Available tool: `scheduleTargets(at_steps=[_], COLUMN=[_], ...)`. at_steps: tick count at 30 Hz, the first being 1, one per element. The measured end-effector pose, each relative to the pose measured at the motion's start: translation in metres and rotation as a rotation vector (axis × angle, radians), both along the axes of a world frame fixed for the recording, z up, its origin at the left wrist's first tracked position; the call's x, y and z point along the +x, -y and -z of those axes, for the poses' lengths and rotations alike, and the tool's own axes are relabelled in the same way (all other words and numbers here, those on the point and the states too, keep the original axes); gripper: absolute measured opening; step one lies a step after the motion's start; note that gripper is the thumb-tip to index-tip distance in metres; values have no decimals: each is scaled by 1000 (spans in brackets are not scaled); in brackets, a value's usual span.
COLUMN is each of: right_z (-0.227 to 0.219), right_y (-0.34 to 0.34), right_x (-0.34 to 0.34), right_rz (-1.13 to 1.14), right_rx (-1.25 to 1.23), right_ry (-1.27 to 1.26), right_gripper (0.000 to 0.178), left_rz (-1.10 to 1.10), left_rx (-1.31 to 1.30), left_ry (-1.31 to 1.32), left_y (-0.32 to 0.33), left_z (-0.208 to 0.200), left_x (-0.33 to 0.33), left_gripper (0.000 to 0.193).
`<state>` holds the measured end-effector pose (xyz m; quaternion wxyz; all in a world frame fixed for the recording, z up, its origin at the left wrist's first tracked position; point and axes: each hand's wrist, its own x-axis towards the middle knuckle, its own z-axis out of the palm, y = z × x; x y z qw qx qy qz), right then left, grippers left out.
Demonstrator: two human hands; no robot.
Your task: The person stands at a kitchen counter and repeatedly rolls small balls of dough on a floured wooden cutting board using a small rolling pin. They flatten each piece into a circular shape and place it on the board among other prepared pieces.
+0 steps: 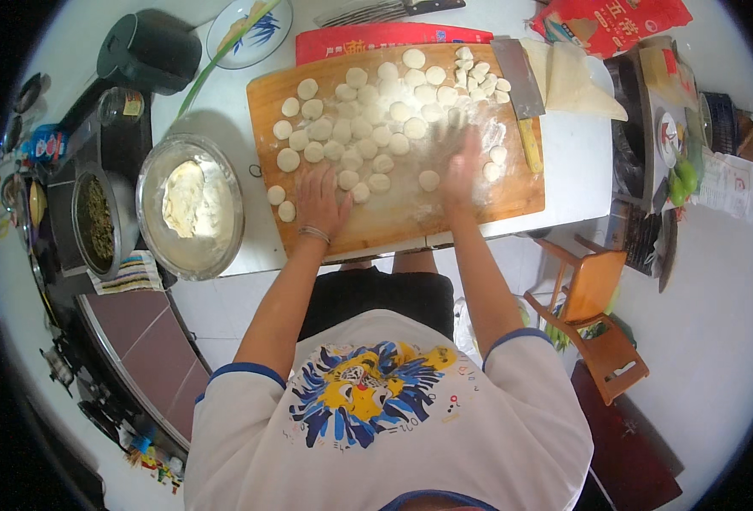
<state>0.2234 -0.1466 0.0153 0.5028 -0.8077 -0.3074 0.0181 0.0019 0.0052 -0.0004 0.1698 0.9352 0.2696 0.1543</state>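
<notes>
A floured wooden board [376, 226] lies in front of me, covered with many flattened dough rounds [342, 130]. My left hand [319, 204] rests palm down at the near left of these rounds, fingers stretched out and apart, holding nothing. My right hand [462, 175] is over the right part of the board, blurred by motion. A single dough round [429, 180] lies just left of it, and two dough pieces [494, 163] lie to its right. Small uncut-looking dough lumps [479, 81] are heaped at the far right, beside a cleaver [520, 81] with a yellow handle.
Left of the board stands a metal bowl [233, 226] holding a dough mass [185, 200]. Beyond it are a plate [267, 47] with a green onion, a dark pot [151, 53] and a bowl of chopped greens [95, 217]. A wooden chair [596, 285] stands at the right.
</notes>
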Motion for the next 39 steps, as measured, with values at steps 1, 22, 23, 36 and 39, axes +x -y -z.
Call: scheduleTargets(at_steps=[1,22,23,36,39], right_z=[-13,-38,-40,-57,-43], right_y=[9,-15,-29,-7,25], right_x=[-1,80,89,34,-14], right_rz=[42,211,274,150,-148], right_rx=[-3,-504,-540,-428,-559], right_ry=[-57,301,199,-150,-87], right_gripper=[63,30,31,31,33], left_rz=[-4,22,28,22,12], left_rx=[17,28,34,12,6], left_ry=[-1,-2,14,38,48], left_y=[2,1,0,-1,1], left_z=[-1,-3,-2,-1,-1], left_x=[-1,0,0,2,0], left_gripper=[58,58,59,58,57])
